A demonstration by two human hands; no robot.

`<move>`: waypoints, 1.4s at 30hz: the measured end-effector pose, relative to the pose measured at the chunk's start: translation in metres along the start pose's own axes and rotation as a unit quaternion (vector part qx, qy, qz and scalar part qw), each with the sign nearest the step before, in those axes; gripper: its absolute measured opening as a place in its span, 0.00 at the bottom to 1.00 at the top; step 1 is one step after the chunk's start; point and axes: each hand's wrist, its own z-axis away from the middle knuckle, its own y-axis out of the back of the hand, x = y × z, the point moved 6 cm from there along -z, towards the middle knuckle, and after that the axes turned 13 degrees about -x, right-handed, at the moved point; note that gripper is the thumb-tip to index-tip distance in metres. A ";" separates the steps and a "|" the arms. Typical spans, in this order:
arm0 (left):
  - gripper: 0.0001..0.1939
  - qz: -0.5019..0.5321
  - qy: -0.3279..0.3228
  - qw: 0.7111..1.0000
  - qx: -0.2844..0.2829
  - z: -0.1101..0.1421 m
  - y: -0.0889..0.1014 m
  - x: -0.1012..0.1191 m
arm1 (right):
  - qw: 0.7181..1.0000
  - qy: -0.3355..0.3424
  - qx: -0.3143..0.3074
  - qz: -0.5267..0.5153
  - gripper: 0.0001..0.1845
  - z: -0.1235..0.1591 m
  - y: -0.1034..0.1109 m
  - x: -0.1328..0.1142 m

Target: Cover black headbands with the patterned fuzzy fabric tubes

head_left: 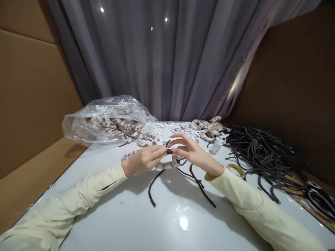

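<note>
Both of my hands meet over the middle of the white table. My left hand (145, 158) is closed, its fingers pinching a fuzzy white-and-brown ring (167, 165) beside a black wrapped section (169, 152). My right hand (192, 153) has its thumb against that black section, and its bent fingers are around a short black cord end (168, 143); the exact grip is partly hidden. Below the ring, loose black cords (154, 188) lie on the table, with more to the right (201, 188).
A clear plastic bag (112, 108) of fuzzy pieces stands back left. More fuzzy rings (210, 129) lie back right, near a small translucent bottle (217, 144). A large heap of black cords (261, 157) and a yellow tape roll (236, 170) are at right. Cardboard walls (31, 97) flank the table.
</note>
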 end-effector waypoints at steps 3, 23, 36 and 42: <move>0.09 0.010 0.028 0.999 0.026 0.000 0.004 -0.005 | 0.967 0.090 0.018 0.238 0.12 0.005 -0.007 -0.015; 0.08 0.062 0.070 0.995 0.040 -0.006 0.018 0.001 | 0.656 0.307 0.103 0.682 0.08 0.021 -0.042 -0.027; 0.06 0.130 0.145 0.979 0.052 -0.006 0.021 -0.007 | 0.643 0.394 0.114 0.646 0.12 0.029 -0.045 -0.038; 0.03 0.201 0.182 0.963 -0.001 -0.008 0.017 -0.014 | 0.660 0.399 0.105 0.628 0.13 0.028 -0.045 -0.031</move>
